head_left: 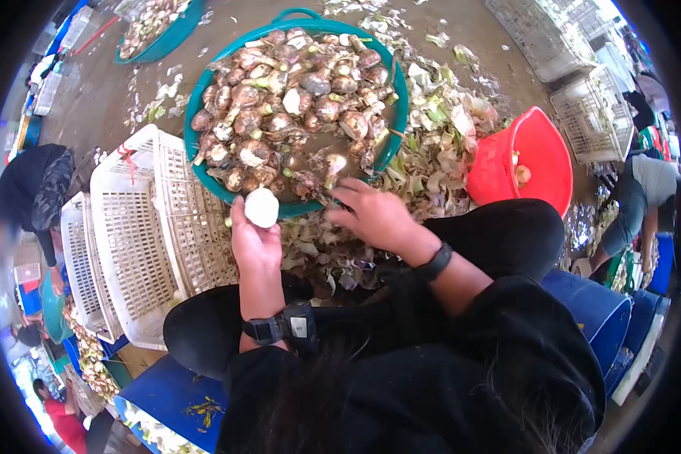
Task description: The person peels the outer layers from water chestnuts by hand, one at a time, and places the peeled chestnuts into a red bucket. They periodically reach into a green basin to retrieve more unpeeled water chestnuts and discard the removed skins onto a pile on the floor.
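Note:
My left hand [256, 240] is closed around a peeled white bulb [262, 207] at the near rim of the green tub [402, 98]. Muddy unpeeled bulbs [253, 153] with cut stems fill the tub, and brown water shows among them. To the right, my right hand [371, 216] is over the tub's near edge, its fingers blurred and curled; whether they hold anything is hidden. A bulb with a pale stem [335, 165] lies just beyond those fingers.
White plastic crates [132, 250] stand at the left. Peeled skins [439, 125] cover the ground beside the tub. A red basin [537, 140] with a few bulbs sits at the right. Blue containers [586, 303] flank my seat. Other people [34, 185] bend at both sides.

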A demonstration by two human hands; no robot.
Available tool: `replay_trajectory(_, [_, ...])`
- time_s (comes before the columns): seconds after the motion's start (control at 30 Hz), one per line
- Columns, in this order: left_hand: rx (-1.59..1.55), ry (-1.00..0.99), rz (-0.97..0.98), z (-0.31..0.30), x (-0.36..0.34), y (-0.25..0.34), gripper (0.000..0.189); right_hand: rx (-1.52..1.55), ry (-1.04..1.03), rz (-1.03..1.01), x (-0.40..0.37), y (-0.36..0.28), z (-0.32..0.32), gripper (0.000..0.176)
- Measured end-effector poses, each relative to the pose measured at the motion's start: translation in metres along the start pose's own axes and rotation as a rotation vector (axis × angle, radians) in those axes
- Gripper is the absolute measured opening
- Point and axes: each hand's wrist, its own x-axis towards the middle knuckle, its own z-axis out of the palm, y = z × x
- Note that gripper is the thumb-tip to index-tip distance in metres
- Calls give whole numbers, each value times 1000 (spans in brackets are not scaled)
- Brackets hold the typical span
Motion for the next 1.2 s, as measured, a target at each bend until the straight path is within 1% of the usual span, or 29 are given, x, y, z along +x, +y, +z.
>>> replay_trajectory(0.03, [293, -17, 92, 9, -10, -3, 48, 227, 172, -44, 7, -1, 14, 46])
replay_trajectory(0.1, [417, -246, 236, 6, -14, -16, 58, 1145, -207, 288, 24, -12, 13, 48])
replay_trajectory(0.13, [368, -361, 277, 9, -18, -16, 55, 1478, -316, 338, 31, 6, 22, 49])
replay_trajectory(0.17, [365, -370, 277, 13, -19, -14, 55, 1806, -432, 374, 40, 24, 30, 50])
replay_trajectory(0.2, [425, -281, 344, 14, -19, -12, 55, 2266, -583, 83, 38, 22, 4, 46])
replay_trajectory(0.23, [481, -181, 410, 15, -18, -10, 54, 2344, -707, -233, 36, 23, -27, 45])
replay_trajectory(0.27, [428, -117, 342, 12, -16, -5, 48, 2271, -557, -252, 36, 23, -49, 42])
replay_trajectory(0.3, [431, -108, 333, 8, -15, -8, 48, 2192, -407, -270, 39, 25, -60, 40])
replay_trajectory(0.37, [441, -61, 247, 11, -5, -14, 39, 1300, -197, -83, 72, 45, -38, 35])
replay_trajectory(0.4, [452, -108, 276, 14, -6, -20, 30, 771, -233, -185, 89, 58, -12, 28])
replay_trajectory(0.43, [434, -157, 259, 18, -6, -25, 25, 58, -173, -255, 101, 70, 22, 24])
replay_trajectory(0.47, [464, -179, 283, 19, -6, -27, 24, -586, -297, -238, 109, 69, 43, 21])
replay_trajectory(0.5, [494, -201, 307, 19, -6, -28, 23, -583, -298, -236, 109, 78, 59, 21])
replay_trajectory(0.57, [526, -156, 321, 16, -1, -30, 23, -784, -238, -383, 116, 77, 72, 17])
replay_trajectory(0.6, [559, -108, 328, 12, 1, -29, 23, -509, -102, -270, 114, 72, 71, 16])
replay_trajectory(0.67, [660, -102, 321, 11, 4, -31, 35, 62, 129, 6, 105, 54, 69, 16])
replay_trajectory(0.7, [719, -111, 336, 16, 2, -36, 40, 445, 36, 243, 93, 26, 47, 17])
replay_trajectory(0.73, [787, -171, 338, 23, -6, -39, 47, 705, 149, 201, 82, 12, 48, 16])
replay_trajectory(0.77, [790, -163, 331, 18, -2, -42, 47, 968, 271, 161, 74, 2, 54, 15])
replay_trajectory(0.8, [727, -250, 406, 12, 5, -47, 44, 694, 471, -162, 72, -2, 58, 18])
replay_trajectory(0.83, [660, -342, 483, 10, 11, -48, 42, 695, 474, -161, 67, -2, 54, 18])
replay_trajectory(0.9, [582, -193, 448, 6, 19, -40, 41, 111, 111, -439, 53, -6, 25, 15])
replay_trajectory(0.93, [702, -144, 402, 2, 21, -34, 35, -122, -68, -479, 50, -12, 10, 14])
replay_trajectory(0.97, [699, -146, 401, 5, 15, -29, 35, -125, -68, -478, 47, -11, 9, 14])
replay_trajectory(1.03, [1003, -218, 184, 12, 0, -20, 31, -331, -276, -526, 40, -9, 5, 12])
replay_trajectory(1.07, [916, -302, 207, 11, -4, -24, 33, -319, -292, -566, 38, -8, 3, 14])
replay_trajectory(1.1, [918, -311, 203, 12, -5, -26, 33, -320, -290, -557, 35, -7, 4, 14])
replay_trajectory(1.17, [910, -373, 106, 13, -4, -27, 33, -302, -251, -408, 32, -6, 9, 15])
replay_trajectory(1.2, [901, -379, 102, 9, 5, -31, 30, -303, -249, -403, 34, -5, 8, 15])
